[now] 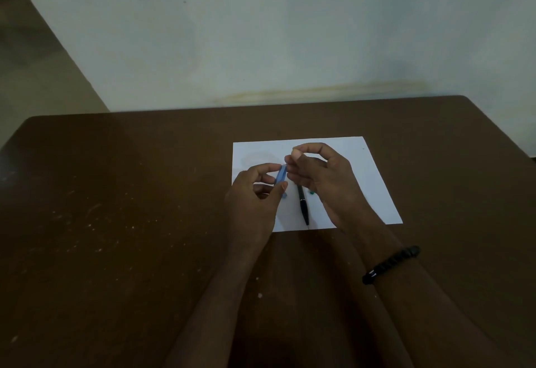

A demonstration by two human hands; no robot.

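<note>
Small blue piece (281, 177) held up between two hands, just over the white sheet (365, 182).
Left hand (252, 193) pinches the blue piece between thumb and fingers. Right hand (322, 176) has its fingers curled tight, tips against the piece's top end; can't tell if it actually grips. Black pen (303, 206) lies on the sheet below, small green bit (312, 193) just beside it. Brown table (116, 222) underneath.

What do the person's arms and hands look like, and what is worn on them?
Both forearms are bare, with no sleeves in view. The left hand wears nothing that shows. Behind the right hand, the wrist carries a black bracelet of ridged, bead-like segments with a small pale mark.
</note>
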